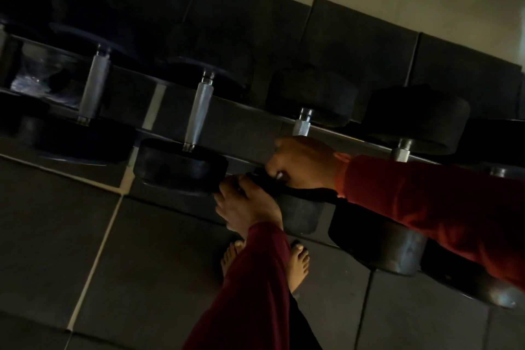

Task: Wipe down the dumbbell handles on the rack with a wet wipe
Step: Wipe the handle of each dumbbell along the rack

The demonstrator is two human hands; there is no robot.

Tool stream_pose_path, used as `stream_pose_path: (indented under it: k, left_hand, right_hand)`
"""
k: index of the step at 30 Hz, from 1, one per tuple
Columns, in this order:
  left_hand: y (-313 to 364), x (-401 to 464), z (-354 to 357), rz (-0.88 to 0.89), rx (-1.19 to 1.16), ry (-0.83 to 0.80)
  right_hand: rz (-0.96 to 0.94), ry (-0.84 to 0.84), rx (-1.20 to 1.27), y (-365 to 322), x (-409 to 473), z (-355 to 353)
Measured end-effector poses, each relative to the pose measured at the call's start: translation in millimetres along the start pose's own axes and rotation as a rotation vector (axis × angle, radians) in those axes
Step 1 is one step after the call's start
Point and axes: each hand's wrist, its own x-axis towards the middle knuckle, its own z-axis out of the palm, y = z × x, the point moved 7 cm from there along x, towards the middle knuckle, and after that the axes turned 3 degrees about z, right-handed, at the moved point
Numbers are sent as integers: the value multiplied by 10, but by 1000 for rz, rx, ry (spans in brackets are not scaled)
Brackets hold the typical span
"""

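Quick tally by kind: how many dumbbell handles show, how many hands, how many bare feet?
Dumbbell handles: 4
Hands: 2, left hand, right hand
Bare feet: 2
Total: 8

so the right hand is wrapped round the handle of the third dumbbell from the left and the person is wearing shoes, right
Not quite. The head view shows bare feet on the floor tiles, toes uncovered, no shoes. The rest holds: the right hand is wrapped round the handle of the third dumbbell from the left.
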Motion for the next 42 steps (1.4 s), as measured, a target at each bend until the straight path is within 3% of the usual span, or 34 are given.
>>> stream_pose_path:
  k: [2,10,14,18,23,29,35,42]
  left_hand:
    - [-6,1,4,-4,-2,0]
    - [-17,-5,26,-18,-1,-25]
    - [-22,4,34,5,-21,-22]
    - [-29,15,25,4,-49,-13]
    - [-55,22,40,17,-34,-9]
    - [-50,30,61,42,-16,-22]
    - [-46,34,73,52,11,-29]
    - [-23,40,68,80,28,-28]
  right_hand:
    - [38,-80,109,-1,-101,-37]
    - [172,-82,123,-116,186,-38]
    - [215,20,270,-9,-6,18]
    - [440,89,580,263,-405,136]
    - [842,65,748,464,-736,376]
    - [1040,92,810,430,-607,521]
    - [1103,62,938,477,-571,633]
    - [1012,104,1086,397,-759,567]
